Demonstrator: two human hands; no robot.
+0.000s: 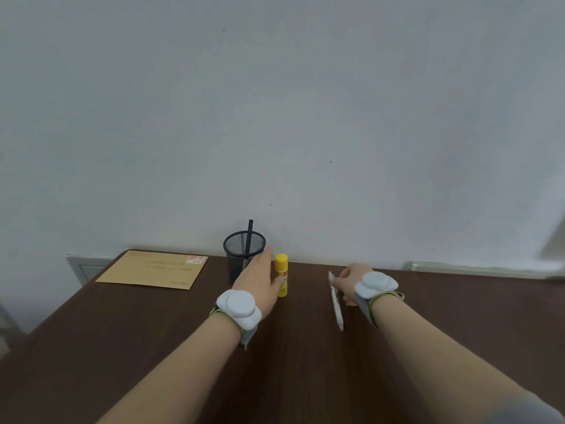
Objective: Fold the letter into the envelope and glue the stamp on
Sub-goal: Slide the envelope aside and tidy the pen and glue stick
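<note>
A brown envelope (156, 269) with a red-and-white stamp at its top right corner lies flat at the table's far left. A yellow glue stick (281, 274) stands upright near the wall. My left hand (260, 281) reaches beside it with fingers straight, the thumb touching the stick's side. My right hand (348, 283) pinches a thin white sheet (336, 304), seen edge-on and raised off the table; whether it is the letter I cannot tell.
A black mesh pen cup (243, 255) with one dark pen stands against the wall just behind my left hand. The dark wooden table (122, 347) runs to a pale wall. Both wrists carry pale grey bands.
</note>
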